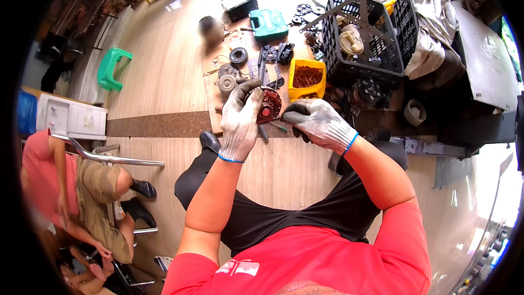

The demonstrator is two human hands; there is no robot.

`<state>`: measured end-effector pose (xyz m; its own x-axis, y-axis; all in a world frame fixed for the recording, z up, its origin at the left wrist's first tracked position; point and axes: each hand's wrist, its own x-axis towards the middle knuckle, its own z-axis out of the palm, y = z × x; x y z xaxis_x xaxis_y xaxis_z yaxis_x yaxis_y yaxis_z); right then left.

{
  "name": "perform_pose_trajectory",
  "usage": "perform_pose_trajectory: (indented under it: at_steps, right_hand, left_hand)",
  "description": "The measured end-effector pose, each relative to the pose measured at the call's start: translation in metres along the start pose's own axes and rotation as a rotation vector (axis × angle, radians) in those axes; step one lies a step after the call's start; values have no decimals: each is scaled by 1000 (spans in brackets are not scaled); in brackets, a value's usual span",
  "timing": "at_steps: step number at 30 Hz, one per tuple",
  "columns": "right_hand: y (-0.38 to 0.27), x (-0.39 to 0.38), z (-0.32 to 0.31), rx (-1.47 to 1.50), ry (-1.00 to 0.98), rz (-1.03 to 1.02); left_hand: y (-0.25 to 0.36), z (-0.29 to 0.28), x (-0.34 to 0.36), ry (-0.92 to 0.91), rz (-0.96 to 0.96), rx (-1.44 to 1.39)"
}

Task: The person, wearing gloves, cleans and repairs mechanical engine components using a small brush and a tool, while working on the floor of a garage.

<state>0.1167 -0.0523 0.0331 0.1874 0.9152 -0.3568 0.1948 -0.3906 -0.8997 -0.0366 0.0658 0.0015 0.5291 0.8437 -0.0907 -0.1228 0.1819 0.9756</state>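
1. Head view, work in hand: a red round part (269, 107) is held up by the gloved left hand (243, 110), fingers wrapped about its left side. It is kept in front of the body, between the knees and the cluttered cardboard (210, 88).
2. Head view, right side: the gloved right hand (318, 121) is curled just beside the part, fingertips turned toward it. Whether anything small is pinched there cannot be told (the fingers are hidden by their own curl).
3. Step, as judged: the part appears to be under close handwork, steadied by the left while the right is used on its edge. For the next move, a firm left hold and a careful fingertip approach would seem to be called for.
4. Containers: the yellow bin (298, 93), just beyond the right hand, is filled with thin reddish-brown pieces (307, 77). In the black crate (376, 69) a cream rounded part (351, 40) is seen; a metal angle frame (350, 10) is laid across its top. Pale contents are held in the round pot (414, 122); their kind cannot be made out. The teal case (268, 25) is closed, its contents hidden.
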Motion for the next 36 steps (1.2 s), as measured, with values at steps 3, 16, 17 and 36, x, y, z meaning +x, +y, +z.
perform_pose_trajectory:
  at_steps: [3, 16, 17, 36]
  right_hand:
    - [16, 4, -6, 76, 37, -7]
    - [14, -2, -17, 276, 30, 132]
    - [27, -1, -12, 198, -14, -153]
    - [47, 11, -14, -623, 118, -434]
  left_hand:
    - [7, 7, -1, -48, 24, 104]
    - [9, 5, 4, -109, -94, -21]
    - [8, 6, 4, -115, -66, 32]
    - [19, 3, 3, -178, -138, 4]
